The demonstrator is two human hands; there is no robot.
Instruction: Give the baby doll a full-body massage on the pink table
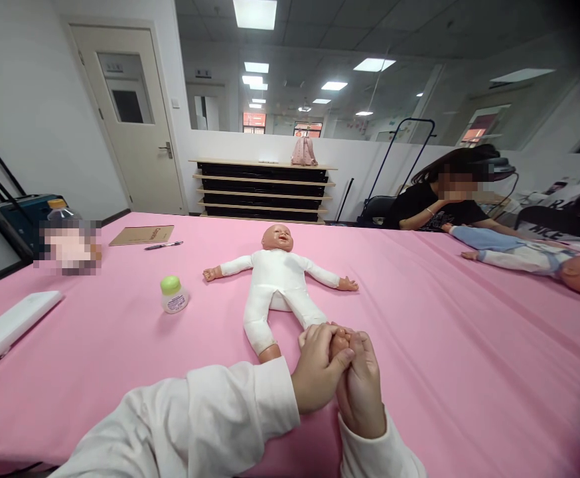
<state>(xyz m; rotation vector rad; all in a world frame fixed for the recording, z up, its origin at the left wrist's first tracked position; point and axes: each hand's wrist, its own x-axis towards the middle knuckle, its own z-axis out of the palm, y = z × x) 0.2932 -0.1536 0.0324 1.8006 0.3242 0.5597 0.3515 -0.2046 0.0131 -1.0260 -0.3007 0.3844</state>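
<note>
A baby doll (277, 279) with a white cloth body lies on its back on the pink-covered table (444, 358), arms spread and head away from me. Its foot (340, 341) on the right side is between my two hands. My left hand (318, 372) wraps over the foot from the left, thumb across it. From the right, my right hand (362, 382) closes around the same foot, fingers curled at the toes. The doll's other foot (270, 352) rests on the table, partly hidden behind my left sleeve. Both hands hide most of the held foot.
A green-lidded jar (174, 295) stands left of the doll. Farther left are a pen (164, 245), a brown notebook (142, 235), a blurred-out bottle (68, 242) and a white device (14, 327). At right, a person (439, 192) sits by another doll (523, 252).
</note>
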